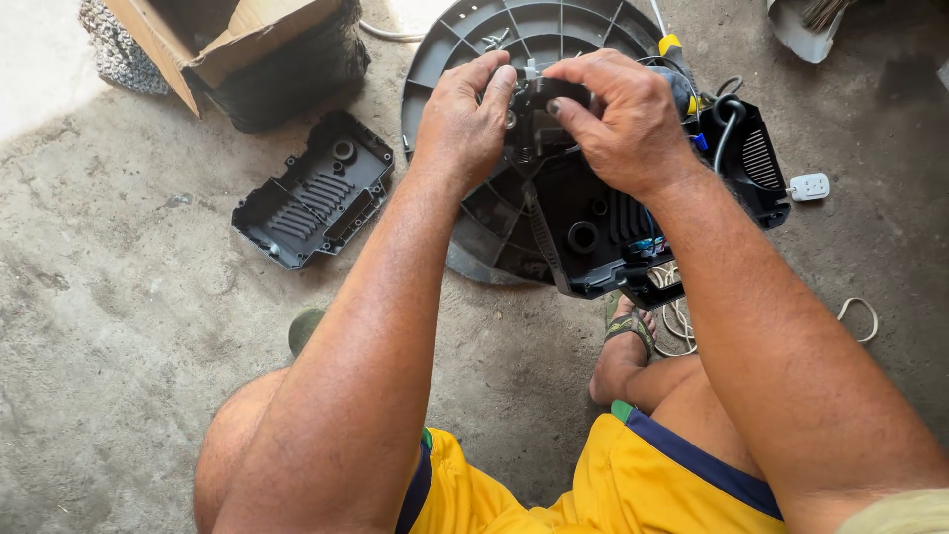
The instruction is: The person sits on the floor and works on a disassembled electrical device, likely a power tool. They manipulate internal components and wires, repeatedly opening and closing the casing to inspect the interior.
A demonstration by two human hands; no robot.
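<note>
**Both hands closed on a small dark part above an opened black housing**

The fingers of the left hand [465, 119] curl in narrow, thumb and fingertips pinching the left side of a small dark plastic part [539, 114] with bits of bright metal on it. The right hand [623, 119] meets it from the other side, its thumb pressed on the part's front and its fingers bent over the top, so the two hands grip the same piece between them. How the part sits against what lies below it cannot be told, since the hands cover most of it.

Directly beneath the hands lies an opened black housing [593, 227], with ribbed slots and round sockets showing inside. It rests across a round grey base [445, 59] with radial ribs, flat on the concrete floor [119, 297]. A black cable [730, 114] loops at the housing's upper right corner, and a yellow-handled tool [670, 44] pokes out just behind the right hand.

To the left, apart from the base, a separate black cover plate [314, 193] lies inside-up. Beyond it stands a torn cardboard box [222, 44]. A small white plug block [810, 186] lies to the right of the housing. The person's sandalled foot [628, 331] sits just below the housing, and yellow shorts [613, 475] fill the lower edge.
</note>
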